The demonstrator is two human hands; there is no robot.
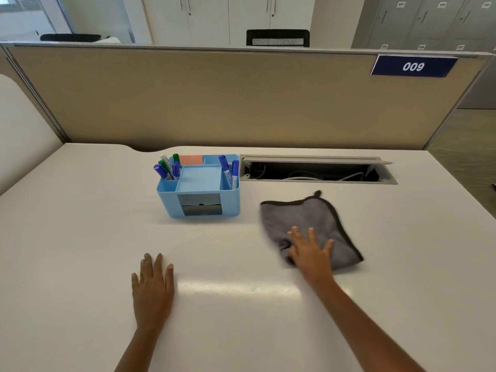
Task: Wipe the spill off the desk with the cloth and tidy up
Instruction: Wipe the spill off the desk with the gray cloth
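Presses the grey cloth under the spread right hand, likely to wipe the worktop, and lays the left hand flat alongside, straight-fingered, as a brace.

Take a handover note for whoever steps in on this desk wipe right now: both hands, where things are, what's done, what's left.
Left hand: flat and open on the white desk, holding nothing.
Right hand: fingers spread, pressing the grey dark-edged microfibre cloth, which lies right of the blue plastic desk organiser with markers.
Done: no spill visible on the desk.
To do: finish wiping if any wet remains, then put the cloth away.
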